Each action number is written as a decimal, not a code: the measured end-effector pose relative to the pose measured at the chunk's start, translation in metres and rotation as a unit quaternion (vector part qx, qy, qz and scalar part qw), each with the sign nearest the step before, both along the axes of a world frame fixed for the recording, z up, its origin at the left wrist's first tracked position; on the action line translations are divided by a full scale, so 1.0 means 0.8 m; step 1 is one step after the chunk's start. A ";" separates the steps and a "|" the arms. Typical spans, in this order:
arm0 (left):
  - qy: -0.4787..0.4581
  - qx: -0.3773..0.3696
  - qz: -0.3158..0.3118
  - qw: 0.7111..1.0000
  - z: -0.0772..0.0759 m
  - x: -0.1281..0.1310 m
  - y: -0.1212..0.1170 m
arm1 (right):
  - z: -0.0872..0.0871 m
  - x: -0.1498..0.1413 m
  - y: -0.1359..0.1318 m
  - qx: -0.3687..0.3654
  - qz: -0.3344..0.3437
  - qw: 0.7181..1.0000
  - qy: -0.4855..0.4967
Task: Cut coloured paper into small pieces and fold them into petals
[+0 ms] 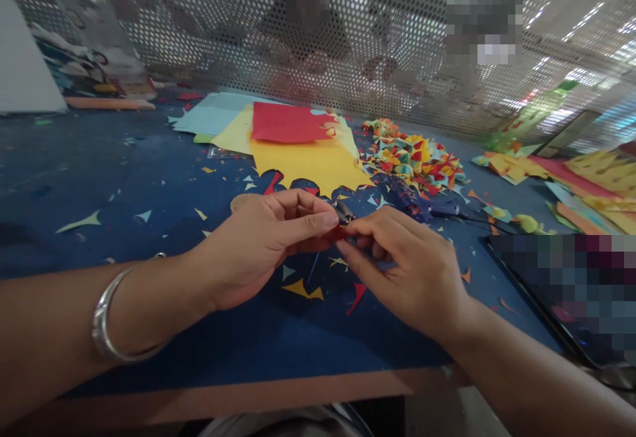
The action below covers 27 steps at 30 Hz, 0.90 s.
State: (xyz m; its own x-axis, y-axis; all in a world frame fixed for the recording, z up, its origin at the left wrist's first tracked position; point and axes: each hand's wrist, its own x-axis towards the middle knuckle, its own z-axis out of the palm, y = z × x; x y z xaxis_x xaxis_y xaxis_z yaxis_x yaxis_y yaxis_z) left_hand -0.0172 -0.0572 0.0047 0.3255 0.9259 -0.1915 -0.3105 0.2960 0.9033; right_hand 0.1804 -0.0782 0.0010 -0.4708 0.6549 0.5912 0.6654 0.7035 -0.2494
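My left hand (278,238), with a silver bangle (103,324) on its wrist, pinches a small red paper piece (338,232) between thumb and fingers. From the other side my right hand (405,265) grips the same piece with thumb and forefinger. The fingers cover most of it, so its shape is unclear. Just behind the fingertips shows a small dark, shiny thing (342,212) that I cannot make out. Below the hands lie a yellow paper scrap (303,289) and a red paper scrap (356,298).
Behind my hands lie a red sheet (291,122), a yellow sheet (308,165) and a blue sheet (206,116). A heap of small folded coloured papers (417,159) sits beyond, near a dark corded tool (442,209). A dark-screened device (571,298) is at right; perforated metal (223,33) stands behind.
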 end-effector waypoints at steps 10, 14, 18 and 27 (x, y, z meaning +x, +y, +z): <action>0.022 0.040 -0.019 0.999 -0.003 -0.004 0.002 | 0.001 0.001 0.000 -0.037 0.005 0.999 0.019; 0.050 0.054 -0.016 0.997 -0.004 -0.004 0.006 | 0.001 0.002 0.001 -0.067 0.014 0.996 0.051; 0.063 0.066 -0.022 0.996 -0.004 -0.007 0.009 | 0.002 0.003 0.002 -0.092 0.017 0.993 0.073; 0.088 0.111 -0.041 0.989 -0.006 -0.008 0.012 | 0.001 0.001 0.004 -0.107 0.018 0.991 0.075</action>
State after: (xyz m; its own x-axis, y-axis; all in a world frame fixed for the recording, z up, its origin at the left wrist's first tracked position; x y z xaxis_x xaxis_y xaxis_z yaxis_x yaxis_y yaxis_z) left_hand -0.0234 -0.0480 0.0001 0.3810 0.9234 -0.0466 -0.1257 0.1016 0.9869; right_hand 0.1809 -0.0750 0.0016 -0.4136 0.7572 0.5056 0.5850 0.6465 -0.4897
